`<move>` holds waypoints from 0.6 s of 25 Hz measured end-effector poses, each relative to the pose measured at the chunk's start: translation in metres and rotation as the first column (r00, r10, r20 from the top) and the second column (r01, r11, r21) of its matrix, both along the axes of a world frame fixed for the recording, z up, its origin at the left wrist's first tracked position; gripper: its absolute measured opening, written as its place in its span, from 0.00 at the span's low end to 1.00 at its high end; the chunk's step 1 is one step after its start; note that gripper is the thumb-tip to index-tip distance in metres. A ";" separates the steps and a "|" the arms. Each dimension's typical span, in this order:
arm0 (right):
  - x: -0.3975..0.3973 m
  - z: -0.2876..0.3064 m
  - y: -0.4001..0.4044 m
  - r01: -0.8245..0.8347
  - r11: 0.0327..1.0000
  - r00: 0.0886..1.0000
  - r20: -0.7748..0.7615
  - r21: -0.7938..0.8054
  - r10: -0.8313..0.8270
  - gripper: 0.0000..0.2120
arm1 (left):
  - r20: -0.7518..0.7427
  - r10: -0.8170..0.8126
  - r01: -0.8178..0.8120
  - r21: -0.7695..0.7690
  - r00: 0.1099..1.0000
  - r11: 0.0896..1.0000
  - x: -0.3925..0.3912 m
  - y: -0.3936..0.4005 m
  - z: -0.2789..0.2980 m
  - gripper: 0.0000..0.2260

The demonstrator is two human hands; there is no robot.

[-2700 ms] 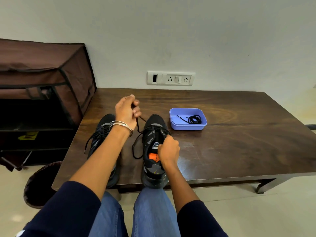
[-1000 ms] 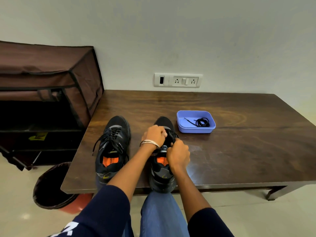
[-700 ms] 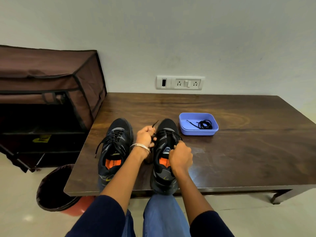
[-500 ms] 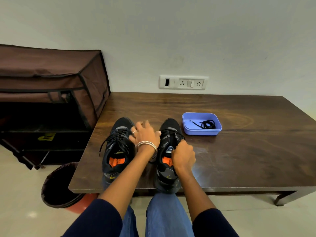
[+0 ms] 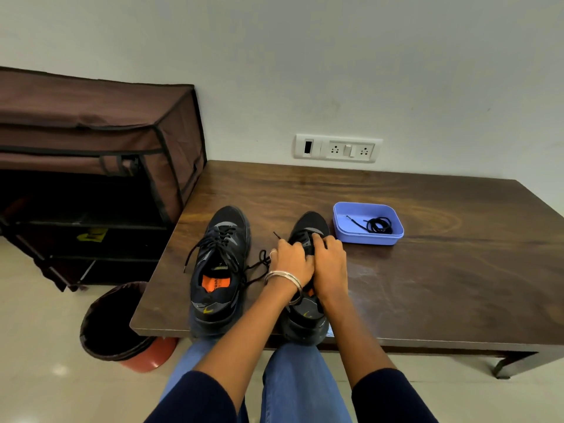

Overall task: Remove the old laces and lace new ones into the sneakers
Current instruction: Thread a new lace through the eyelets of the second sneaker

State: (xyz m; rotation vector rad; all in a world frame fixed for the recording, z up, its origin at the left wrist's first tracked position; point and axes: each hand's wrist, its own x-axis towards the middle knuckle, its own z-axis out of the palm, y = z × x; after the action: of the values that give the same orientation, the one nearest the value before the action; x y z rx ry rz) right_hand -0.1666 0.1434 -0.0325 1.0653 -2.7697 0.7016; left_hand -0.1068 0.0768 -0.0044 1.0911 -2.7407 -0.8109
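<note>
Right sneaker [image 5: 305, 315] at near table [image 5: 427, 285] edge — left hand [image 5: 290, 264] and right hand [image 5: 329, 264] both over its tongue, fingers curled at lace [image 5: 259, 264]; exact pinch cannot tell. Left sneaker [image 5: 218, 264] beside, laced. Beyond — blue tray [image 5: 366, 239] holding coiled lace [image 5: 378, 225].

Both hands [image 5: 311, 264] hide the right sneaker's [image 5: 308, 227] lacing.

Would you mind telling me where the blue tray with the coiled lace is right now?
The blue tray sits on the wooden table, right of the right sneaker and below the wall sockets.
</note>
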 end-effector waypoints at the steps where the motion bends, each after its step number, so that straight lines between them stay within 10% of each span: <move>1: -0.004 -0.001 -0.001 -0.006 0.996 0.999 -0.046 0.087 0.010 0.20 | -0.011 -0.017 0.016 -0.072 1.000 0.997 0.003 0.003 0.001 0.16; 15: -0.023 0.024 -0.018 -0.013 0.971 0.995 0.096 0.240 -0.011 0.10 | 0.005 0.179 -0.179 0.020 0.984 0.984 0.001 -0.004 -0.014 0.14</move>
State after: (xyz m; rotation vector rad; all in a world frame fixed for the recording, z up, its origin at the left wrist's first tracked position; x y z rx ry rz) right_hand -0.1900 0.1250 -0.0084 1.0995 -2.9980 0.4347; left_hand -0.1058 0.0727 -0.0185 1.3207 -2.5935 -0.8125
